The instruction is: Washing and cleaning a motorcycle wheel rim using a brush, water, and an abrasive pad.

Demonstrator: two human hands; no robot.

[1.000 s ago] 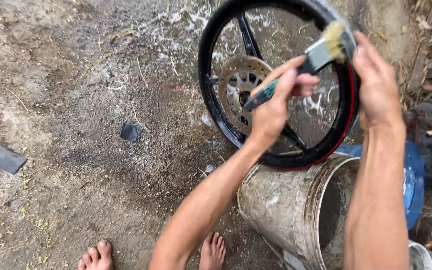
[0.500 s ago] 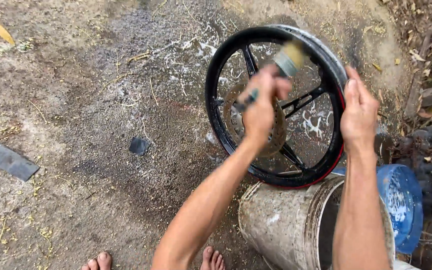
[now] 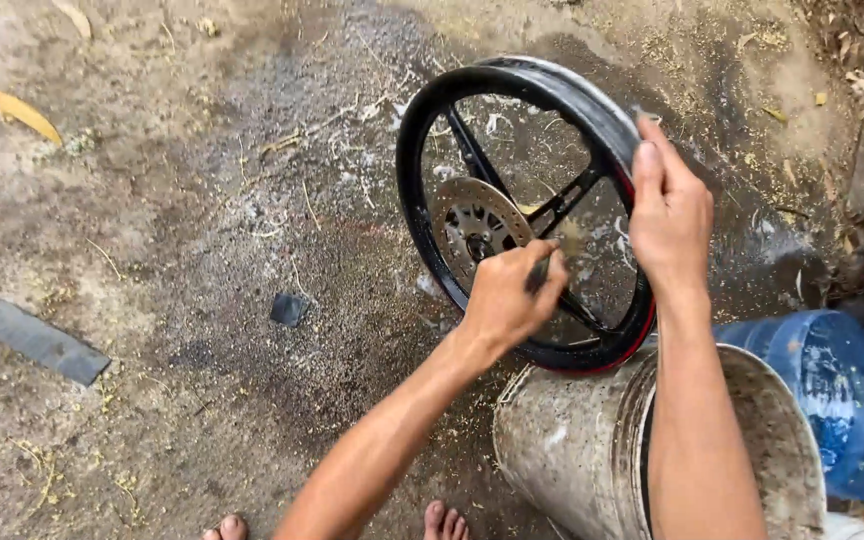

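Observation:
A black motorcycle wheel rim (image 3: 432, 110) with a red stripe stands upright on a grey metal drum (image 3: 572, 450). A silver brake disc (image 3: 472, 222) sits at its hub, among black spokes. My right hand (image 3: 667, 215) grips the rim's upper right edge and steadies it. My left hand (image 3: 507, 295) is closed on a brush (image 3: 552, 255) and holds it against the spokes beside the disc. The brush's bristles are blurred.
Wet, dirty ground with soap foam lies behind the wheel. A blue plastic bucket (image 3: 832, 390) sits right of the drum. A dark flat strip (image 3: 37, 340) and a small dark scrap (image 3: 289, 309) lie on the ground. My bare toes (image 3: 232, 527) show at the bottom.
My left hand has brought the brush down from the rim's top edge to the spokes near the hub. My right hand stays on the rim's right side.

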